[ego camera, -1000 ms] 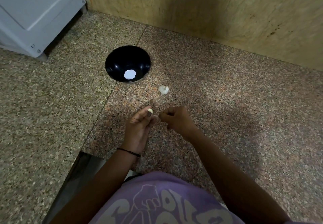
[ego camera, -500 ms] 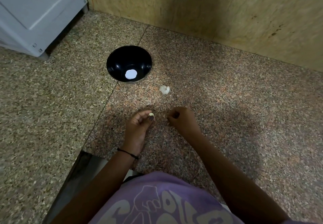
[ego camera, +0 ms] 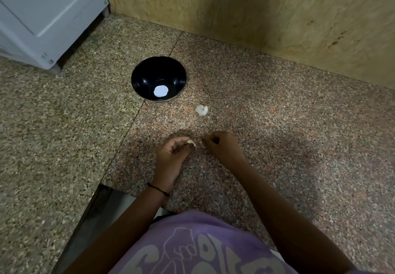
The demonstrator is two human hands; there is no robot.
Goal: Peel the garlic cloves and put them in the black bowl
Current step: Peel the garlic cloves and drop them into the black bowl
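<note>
Black bowl (ego camera: pixel 142 76) sits near, handy for cloves. The left hand (ego camera: pixel 171 156) pinches a garlic clove (ego camera: pixel 190 141). The right hand (ego camera: pixel 222 147) curls beside it — holding skin? I cannot tell.

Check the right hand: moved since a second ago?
Yes. The right hand pulled slightly right, off the garlic clove in the left hand; now in line with the garlic bulb.
</note>
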